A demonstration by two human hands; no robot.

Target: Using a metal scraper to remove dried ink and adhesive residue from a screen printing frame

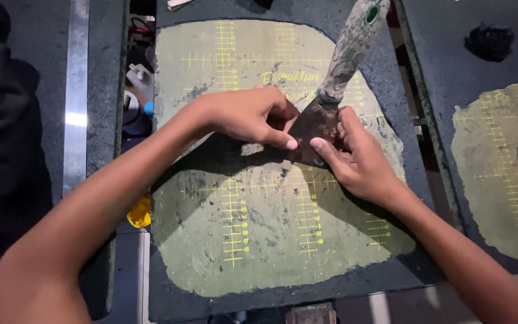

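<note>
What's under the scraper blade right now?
The scraper blade rests on the green board with yellow ruler marks, pressed by the left hand and right hand. The blade and fingers cover the spot beneath, so any residue there is hidden.

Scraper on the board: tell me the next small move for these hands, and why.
Probably push the scraper blade forward along the board, keeping it low. Both the left hand and right hand press fingers on the rusty blade, its edge meets the greenish worn surface, and dark crust remains around that patch.
</note>
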